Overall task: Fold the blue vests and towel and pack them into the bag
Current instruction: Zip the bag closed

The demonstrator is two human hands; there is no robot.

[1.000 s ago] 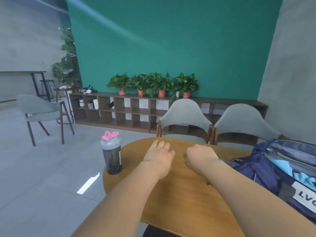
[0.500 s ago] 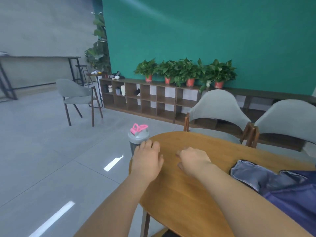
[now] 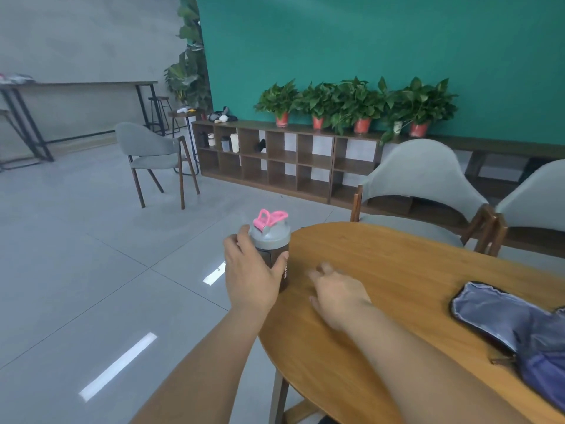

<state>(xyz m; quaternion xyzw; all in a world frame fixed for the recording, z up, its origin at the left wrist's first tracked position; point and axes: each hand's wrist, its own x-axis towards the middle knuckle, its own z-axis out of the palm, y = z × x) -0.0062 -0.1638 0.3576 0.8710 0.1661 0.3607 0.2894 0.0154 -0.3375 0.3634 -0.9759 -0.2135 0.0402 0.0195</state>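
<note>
Head view: the left hand [image 3: 250, 276] wraps its fingers around a dark shaker bottle with grey lid and pink cap [image 3: 270, 237] at the round wooden tabletop's [image 3: 397, 270] left edge. The blurred right hand [image 3: 339, 295] is low over the tabletop, fingers loose and holding nothing. The navy fabric bag [image 3: 519, 325] lies at the right edge.

Dark blue fabric bag [image 3: 519, 325], lower right: cut off by frame edge. Right hand [image 3: 339, 295], centre: fingers motion-blurred. Left hand [image 3: 250, 276] hides most of dark grey-lidded shaker bottle [image 3: 270, 237] body.
</note>
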